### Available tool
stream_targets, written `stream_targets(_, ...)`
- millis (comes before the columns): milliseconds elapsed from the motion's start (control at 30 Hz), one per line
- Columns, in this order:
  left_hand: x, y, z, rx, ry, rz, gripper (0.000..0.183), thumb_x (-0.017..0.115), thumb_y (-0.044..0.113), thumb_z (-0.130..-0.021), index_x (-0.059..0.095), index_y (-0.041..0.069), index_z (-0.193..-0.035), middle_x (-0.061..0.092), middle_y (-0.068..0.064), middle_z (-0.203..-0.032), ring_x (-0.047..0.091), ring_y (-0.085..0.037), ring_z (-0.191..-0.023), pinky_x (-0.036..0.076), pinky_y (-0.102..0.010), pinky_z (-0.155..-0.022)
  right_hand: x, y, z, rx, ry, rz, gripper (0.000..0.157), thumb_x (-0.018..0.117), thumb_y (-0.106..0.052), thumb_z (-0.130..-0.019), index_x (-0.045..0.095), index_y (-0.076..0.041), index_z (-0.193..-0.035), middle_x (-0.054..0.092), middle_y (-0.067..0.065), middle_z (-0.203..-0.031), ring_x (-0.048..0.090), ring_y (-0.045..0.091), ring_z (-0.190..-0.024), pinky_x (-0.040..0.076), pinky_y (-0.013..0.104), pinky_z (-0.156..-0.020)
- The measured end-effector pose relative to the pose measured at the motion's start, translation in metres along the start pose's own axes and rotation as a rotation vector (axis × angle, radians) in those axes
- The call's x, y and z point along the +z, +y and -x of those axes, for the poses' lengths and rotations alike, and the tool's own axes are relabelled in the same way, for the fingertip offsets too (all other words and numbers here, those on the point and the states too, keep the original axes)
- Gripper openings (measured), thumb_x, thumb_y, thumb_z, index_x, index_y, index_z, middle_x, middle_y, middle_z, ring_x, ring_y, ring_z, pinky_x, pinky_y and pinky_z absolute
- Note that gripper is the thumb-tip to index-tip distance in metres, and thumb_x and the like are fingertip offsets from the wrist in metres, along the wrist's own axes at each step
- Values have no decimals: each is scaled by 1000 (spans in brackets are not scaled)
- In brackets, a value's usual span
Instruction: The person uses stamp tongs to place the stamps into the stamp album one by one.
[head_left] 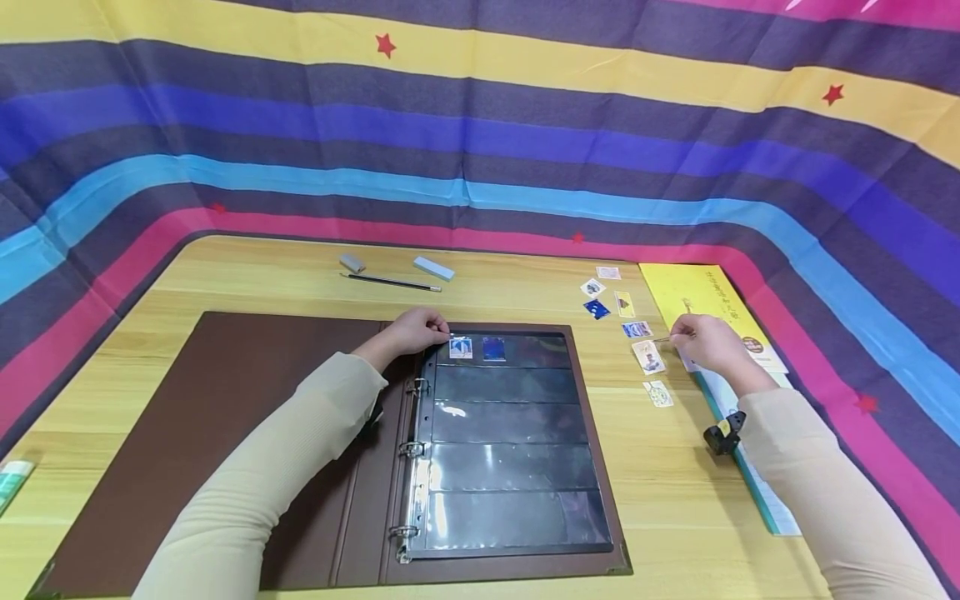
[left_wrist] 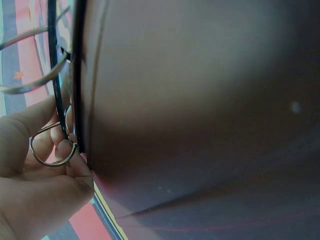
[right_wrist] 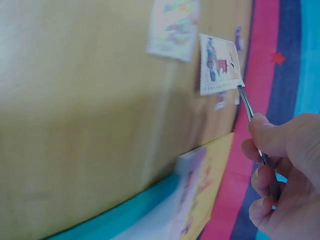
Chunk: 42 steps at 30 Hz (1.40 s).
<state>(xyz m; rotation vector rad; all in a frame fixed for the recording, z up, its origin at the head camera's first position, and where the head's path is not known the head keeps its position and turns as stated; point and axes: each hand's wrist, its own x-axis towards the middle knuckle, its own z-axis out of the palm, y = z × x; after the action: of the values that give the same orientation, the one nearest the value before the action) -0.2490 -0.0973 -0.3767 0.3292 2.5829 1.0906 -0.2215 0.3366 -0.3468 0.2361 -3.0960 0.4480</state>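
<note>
A brown ring binder (head_left: 255,383) lies open in the head view, with a black pocket page (head_left: 510,423) on its rings. My left hand (head_left: 414,330) pinches that page at its upper left corner, beside a metal ring (left_wrist: 54,163) in the left wrist view. Two stamps, one pale blue (head_left: 461,347) and one dark blue (head_left: 493,348), sit in the top pocket row. My right hand (head_left: 708,340) holds tweezers (right_wrist: 248,106), whose tips grip the edge of a white-bordered stamp (right_wrist: 220,66). In the right wrist view that stamp is tilted up over the table.
Several loose stamps (head_left: 597,309) lie right of the binder. A yellow booklet (head_left: 678,292) rests on papers at the right, partly under my right arm. A pencil (head_left: 390,282), an eraser (head_left: 433,267) and a small grey block (head_left: 352,263) lie behind the binder; a glue stick (head_left: 12,482) at far left.
</note>
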Motion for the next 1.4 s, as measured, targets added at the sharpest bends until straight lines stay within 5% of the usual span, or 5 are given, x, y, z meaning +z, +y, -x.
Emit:
stream_targets(400,-3,2,2,12,-16,19,9,52,13,-81,54,5,-84,50,-6,-79,43,-17,-68,36,-28,-61,-12,-48,-24,-23,51,-175,14,49,-18,-83,53,-4,-83,52,10,-79,42,21,-63,33,33,-54)
stream_targets(667,-2,0,-2,39,-14,3,7,53,13,-80,54,7,-82,50,-5,-78,43,-16,-67,36,-28,-62,6,-100,-51,-129,62,-290,10,51,-13,-82,54,-3,-81,52,9,-77,47,20,-67,37,32,-58)
stream_targets(867,-2,0,-2,51,-17,9,6,53,13,-80,54,7,-82,50,-5,-76,43,-17,-65,37,-28,-60,25,-128,-64,-130,36,-331,8,51,-12,-82,54,-5,-79,51,7,-77,44,19,-64,36,30,-54)
stream_targets(1200,-2,-1,-2,61,-8,-1,6,54,12,-79,53,7,-81,49,-4,-74,43,-17,-64,37,-27,-59,47,-143,-74,-122,-16,-411,8,51,-9,-81,52,-3,-76,49,7,-74,42,19,-64,35,29,-58)
stream_targets(1400,-3,-1,-1,62,-6,1,5,54,12,-79,52,7,-81,48,-4,-74,43,-17,-64,37,-27,-59,55,-138,-74,-107,-20,-365,8,53,-10,-80,54,-3,-75,50,6,-71,43,19,-64,35,29,-59)
